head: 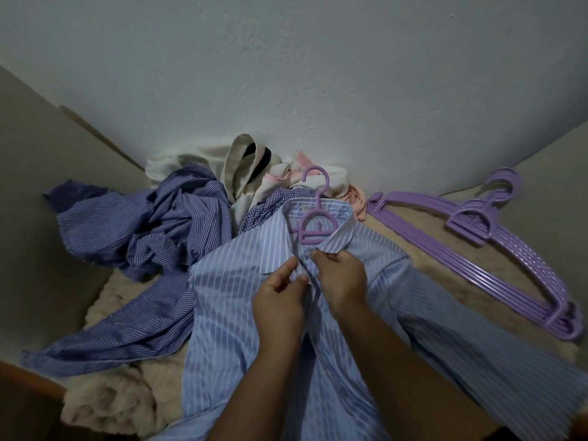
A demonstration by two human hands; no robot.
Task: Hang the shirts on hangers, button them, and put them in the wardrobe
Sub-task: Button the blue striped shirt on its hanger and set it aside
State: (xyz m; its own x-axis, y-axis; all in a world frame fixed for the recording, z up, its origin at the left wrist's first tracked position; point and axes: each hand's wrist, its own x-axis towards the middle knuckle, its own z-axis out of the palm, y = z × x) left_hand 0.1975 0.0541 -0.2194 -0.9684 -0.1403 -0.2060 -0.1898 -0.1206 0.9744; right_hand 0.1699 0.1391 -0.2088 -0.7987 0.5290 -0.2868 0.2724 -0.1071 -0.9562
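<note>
My left hand (280, 300) and right hand (342, 278) sit nearest, both over the front of the light blue striped shirt (241, 313). Left thumb and fingers pinch one front edge just below the collar; right fingers curl round the opposite edge. The shirt lies face up on the bed (121, 396), already fitted on a purple hanger (313, 222) whose hook points toward the wall. Left of it, touching, lies a crumpled dark blue striped shirt (152, 230). Behind, against the wall, a heap of cream and pink clothes (254, 173). To the right, apart, a stack of purple hangers (496, 249).
</note>
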